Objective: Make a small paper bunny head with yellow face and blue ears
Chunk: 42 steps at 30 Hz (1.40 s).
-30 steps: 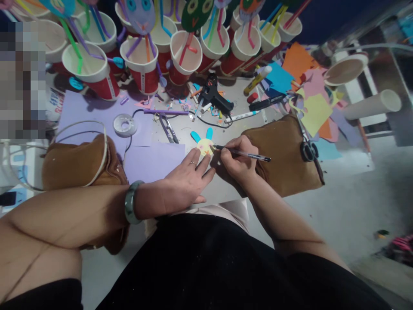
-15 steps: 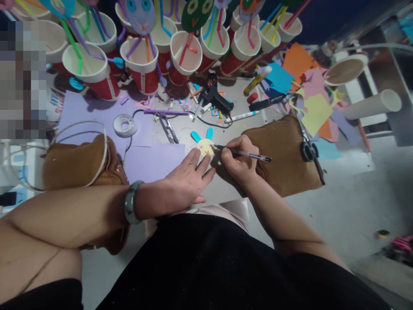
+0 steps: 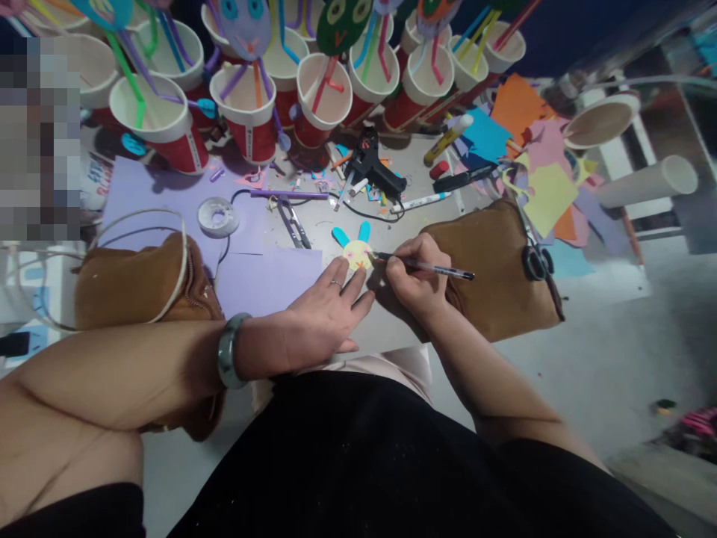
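Observation:
A small yellow paper face (image 3: 357,252) with two blue ears lies on the grey table; it bears pink marks and an orange mouth. My left hand (image 3: 330,306), with a ring on one finger, lies flat with its fingers spread, the fingertips on the lower edge of the face. To the right of it, my right hand (image 3: 419,275) is closed around a black pen (image 3: 426,266). The pen's tip is at the right side of the face. Purple paper (image 3: 269,280) lies just left of my left hand.
Red and white cups (image 3: 249,127) with straws and paper faces line the back. A black glue gun (image 3: 373,166), a cutter (image 3: 294,223) and tape (image 3: 218,217) lie behind the hands. Scissors (image 3: 535,258) rest on a brown cushion (image 3: 493,273) at right; another cushion (image 3: 140,288) is at left.

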Tool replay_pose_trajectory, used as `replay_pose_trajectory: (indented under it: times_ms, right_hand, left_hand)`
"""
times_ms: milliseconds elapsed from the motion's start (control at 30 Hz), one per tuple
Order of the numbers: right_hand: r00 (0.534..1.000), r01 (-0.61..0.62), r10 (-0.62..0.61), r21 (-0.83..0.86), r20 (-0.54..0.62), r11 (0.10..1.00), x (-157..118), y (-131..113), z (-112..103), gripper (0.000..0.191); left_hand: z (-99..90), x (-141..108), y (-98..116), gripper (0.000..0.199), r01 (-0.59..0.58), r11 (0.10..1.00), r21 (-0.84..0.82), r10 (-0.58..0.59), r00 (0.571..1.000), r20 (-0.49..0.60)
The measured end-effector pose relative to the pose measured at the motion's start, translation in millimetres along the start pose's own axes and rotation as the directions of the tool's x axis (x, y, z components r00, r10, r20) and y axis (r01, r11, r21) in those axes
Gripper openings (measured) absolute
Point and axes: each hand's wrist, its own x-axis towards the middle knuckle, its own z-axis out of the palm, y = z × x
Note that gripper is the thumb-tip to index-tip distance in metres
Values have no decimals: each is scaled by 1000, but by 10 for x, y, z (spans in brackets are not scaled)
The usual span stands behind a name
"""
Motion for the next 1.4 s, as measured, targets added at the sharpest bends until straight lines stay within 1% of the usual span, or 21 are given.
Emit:
replay_pose_trajectory:
  times_ms: [100,333,733,900,1233,1400]
  right_hand:
    - [1000,-6,6,-11,5,1000,-2,6,2,16]
    - [999,-38,39,14,-38,999,-10,11,17,14]
    - [999,9,-8,4,-35,1000,9,-19,12,13]
    - [1000,-6,6,7,-23,1000,6,-17,7,15]
    - [1000,8,-8,16,-20,1000,-5,3,8,15]
    - [1000,8,-7,49,-19,999,-20,33,9,15]
  left_hand:
    - [-14,0,3,91,9,1000,-3,-9,1000,14]
    - [-13,-3,-1,89,9,1000,-15,-9,1000,14]
    - [-29,-9,14,90,15,1000,15,-15,1000,8]
    - [-17,-5,7,90,4,1000,17,-4,1000,5]
    - [-13,-8,7,91,0,999,36,0,1000,-9]
    - [-11,-8,6,90,0,1000,25,0,1000,-2]
